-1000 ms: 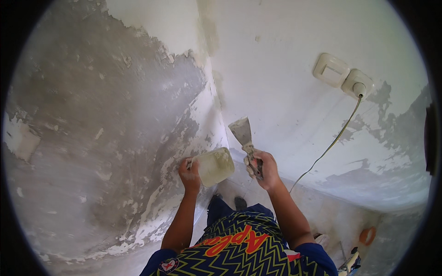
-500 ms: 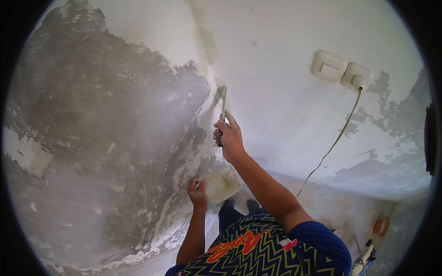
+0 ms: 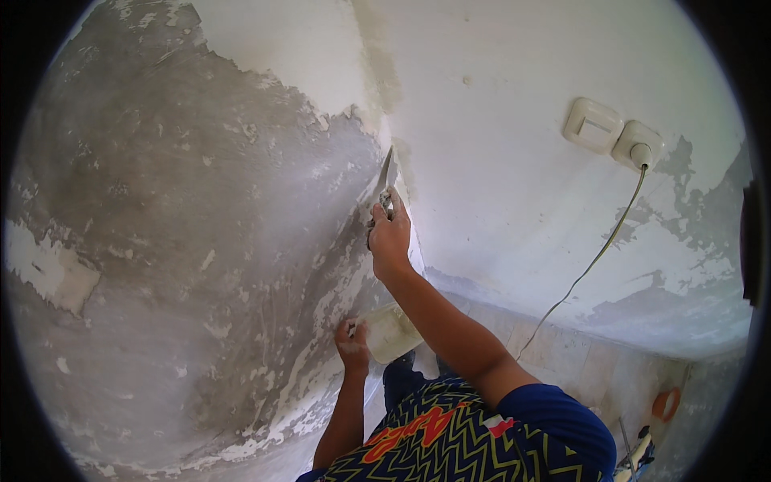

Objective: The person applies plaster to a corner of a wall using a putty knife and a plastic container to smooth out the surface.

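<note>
My right hand (image 3: pixel 389 233) is closed round the handle of a putty knife (image 3: pixel 388 170), its blade up in the corner where two walls meet. The blade lies along the corner line, close to or against the plaster. Lower down, my left hand (image 3: pixel 352 345) grips the edge of a pale, rounded rectangular plastic tub (image 3: pixel 387 333). My right forearm covers part of that tub, and its contents are hard to make out. To the left, the wall (image 3: pixel 193 225) is mostly bare grey with ragged patches of white. The right wall (image 3: pixel 498 185) is mainly white.
A light switch (image 3: pixel 593 125) and a socket with a plug (image 3: pixel 639 149) sit on the right wall. From the plug a cord (image 3: pixel 598 259) hangs toward the tiled floor (image 3: pixel 554 345). An orange ring-shaped object (image 3: pixel 666 405) is at the lower right, near some tools (image 3: pixel 640 454).
My right hand has turned the putty knife, so its blade now shows nearly edge-on at the corner. The view has shifted slightly; my left hand still holds the tub.
</note>
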